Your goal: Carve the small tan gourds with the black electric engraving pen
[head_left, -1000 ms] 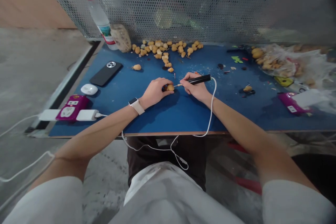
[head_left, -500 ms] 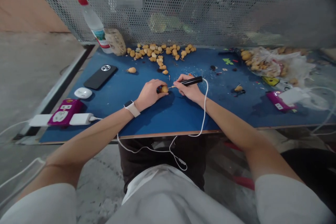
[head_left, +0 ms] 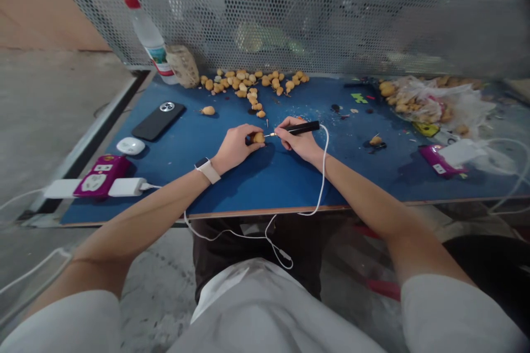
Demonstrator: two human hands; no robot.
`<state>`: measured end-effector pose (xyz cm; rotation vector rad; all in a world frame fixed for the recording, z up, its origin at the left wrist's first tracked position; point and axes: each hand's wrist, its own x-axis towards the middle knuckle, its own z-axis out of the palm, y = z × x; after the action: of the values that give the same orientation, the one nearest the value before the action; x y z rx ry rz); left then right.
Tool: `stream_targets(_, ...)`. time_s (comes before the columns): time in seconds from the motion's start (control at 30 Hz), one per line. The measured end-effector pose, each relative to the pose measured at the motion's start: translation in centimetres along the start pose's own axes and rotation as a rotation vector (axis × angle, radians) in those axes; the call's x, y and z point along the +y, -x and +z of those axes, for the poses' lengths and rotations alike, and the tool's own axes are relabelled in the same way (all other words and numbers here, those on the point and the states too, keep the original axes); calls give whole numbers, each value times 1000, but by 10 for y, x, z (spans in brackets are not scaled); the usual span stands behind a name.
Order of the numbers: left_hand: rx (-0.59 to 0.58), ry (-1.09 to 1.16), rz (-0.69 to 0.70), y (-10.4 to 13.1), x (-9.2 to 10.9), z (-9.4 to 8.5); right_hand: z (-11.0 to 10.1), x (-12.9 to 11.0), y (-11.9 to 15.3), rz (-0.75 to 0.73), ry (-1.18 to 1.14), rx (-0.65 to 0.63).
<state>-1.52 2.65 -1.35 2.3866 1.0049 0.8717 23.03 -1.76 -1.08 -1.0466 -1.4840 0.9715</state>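
Left grip (head_left: 234,146) holds a gourd (head_left: 259,137), right grip (head_left: 301,142) a (corded) tool (head_left: 305,128).

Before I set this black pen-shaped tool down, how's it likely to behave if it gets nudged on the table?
The black pen-shaped tool may roll, since its body looks slim and rounded, though the attached white cable could drag on it. That cable is probably floppy, as it hangs in loose curves. The tip could be fragile, being much thinner than the body.
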Motion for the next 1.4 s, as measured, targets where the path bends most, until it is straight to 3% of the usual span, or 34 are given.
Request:
stream_targets(0.47,-63,-25,15,1,4,-2,-1,2,1,28,-18,0)
stream_targets(1.4,-47,-19,35,1,5,-2,-1,-2,3,11,26,-31)
